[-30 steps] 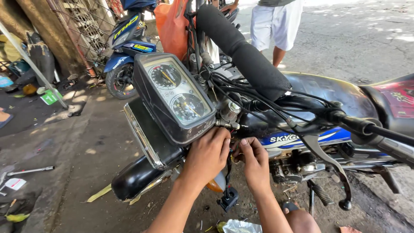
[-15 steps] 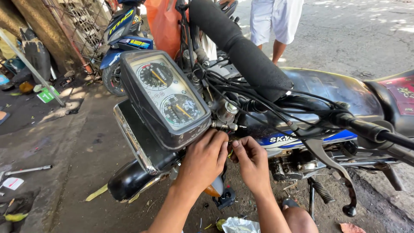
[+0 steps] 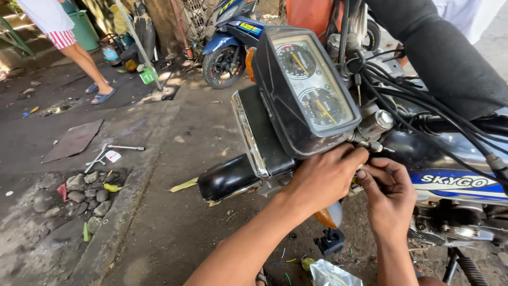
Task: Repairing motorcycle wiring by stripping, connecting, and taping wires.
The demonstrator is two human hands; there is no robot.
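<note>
A motorcycle stands in front of me with its black instrument cluster of two round dials tilted up and a rectangular headlight below. My left hand is curled under the cluster, fingers closed on a small part at the metal fitting behind it. My right hand pinches the same spot from the right, fingertips meeting the left hand's. What they grip is hidden by the fingers. Black cables run from there toward the handlebar.
A black front fender and an orange turn signal lie below my hands. A blue motorcycle is parked behind. A person's legs in sandals stand at far left. A cross wrench, stones and litter lie on the concrete.
My view has swung left and closer to the cluster, bringing the person at far left into sight. Both hands stay at the same fitting under the dials.
</note>
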